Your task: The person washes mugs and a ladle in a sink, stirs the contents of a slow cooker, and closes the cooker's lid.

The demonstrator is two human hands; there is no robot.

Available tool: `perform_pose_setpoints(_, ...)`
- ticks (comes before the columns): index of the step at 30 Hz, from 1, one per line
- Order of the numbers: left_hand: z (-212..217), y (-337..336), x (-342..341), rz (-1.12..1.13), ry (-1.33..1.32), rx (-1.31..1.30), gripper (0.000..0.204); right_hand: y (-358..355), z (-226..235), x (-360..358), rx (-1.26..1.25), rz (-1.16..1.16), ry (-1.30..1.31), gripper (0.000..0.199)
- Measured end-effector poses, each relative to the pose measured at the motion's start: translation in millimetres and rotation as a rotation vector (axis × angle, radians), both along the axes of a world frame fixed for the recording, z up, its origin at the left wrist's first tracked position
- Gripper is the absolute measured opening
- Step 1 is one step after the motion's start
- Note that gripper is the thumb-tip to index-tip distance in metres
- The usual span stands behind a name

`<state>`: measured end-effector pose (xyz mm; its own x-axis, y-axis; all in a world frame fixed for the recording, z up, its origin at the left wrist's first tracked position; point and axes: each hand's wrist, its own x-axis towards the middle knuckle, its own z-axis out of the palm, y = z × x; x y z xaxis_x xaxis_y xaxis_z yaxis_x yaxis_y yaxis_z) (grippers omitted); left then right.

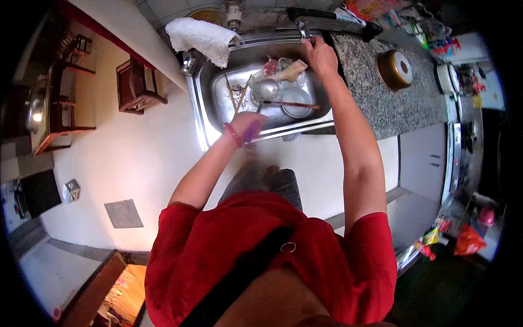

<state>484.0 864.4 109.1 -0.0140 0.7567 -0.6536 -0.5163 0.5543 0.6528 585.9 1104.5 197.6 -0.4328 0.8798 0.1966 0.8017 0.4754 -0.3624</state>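
Red shirt (245, 220); right fingers (309, 45) at metal tap (303, 28).

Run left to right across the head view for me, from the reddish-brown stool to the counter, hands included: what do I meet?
Reddish-brown stool, white towel, left hand, right hand, gold-brown round vessel on the speckled counter.

I wear a plain red top (180, 261) with short, loose sleeves (368, 234) ending above the elbows. A broad black strap (248, 267) slants across my chest from near left to far right, a thin pale ring (281, 248) just beside it. A pinkish-red bangle (233, 134) circles my left wrist; my legwear (235, 184) is dark grey.
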Motion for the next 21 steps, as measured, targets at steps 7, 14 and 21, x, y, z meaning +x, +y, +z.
perform_pose_setpoints(7,13.7,77.5,33.6,0.099,-0.014,0.104,0.017,46.4,2.7,-7.4,0.135,0.294,-0.122,0.031)
perform_pose_setpoints(14,3.9,135.9,56.3,0.216,-0.012,0.112,0.02,75.9,11.9,6.0,0.101,0.586,-0.111,0.021)
perform_pose_setpoints(21,-24.5,161.1,73.6,0.297,-0.054,0.101,0.024,93.5,-26.5,22.2,-0.348,0.558,0.361,0.031)
